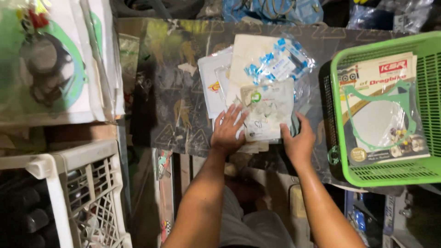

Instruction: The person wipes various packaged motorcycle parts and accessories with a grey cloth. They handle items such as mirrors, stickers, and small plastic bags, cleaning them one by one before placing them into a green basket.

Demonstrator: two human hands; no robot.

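Presently the left hand lies flat, fingers spread, on the clear gasket packet atop the desk pile, the right hand pinches its 3 o'clock edge, and sorting likely continues, requiring a clean lift toward the green basket at 3 o'clock.

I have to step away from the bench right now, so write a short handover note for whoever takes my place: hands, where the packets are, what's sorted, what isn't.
Left hand: flat, fingers spread, pressing on the stack of clear plastic packets on the dark tabletop. No closed grip.
Right hand: at the stack's right edge, fingers curled on the top packet's side; I cannot tell if it is pinched.
Done: one large gasket packet lies in the green basket to the right.
Left: the stack under the hands, including the blue-printed packet behind it. A white crate stands lower left.
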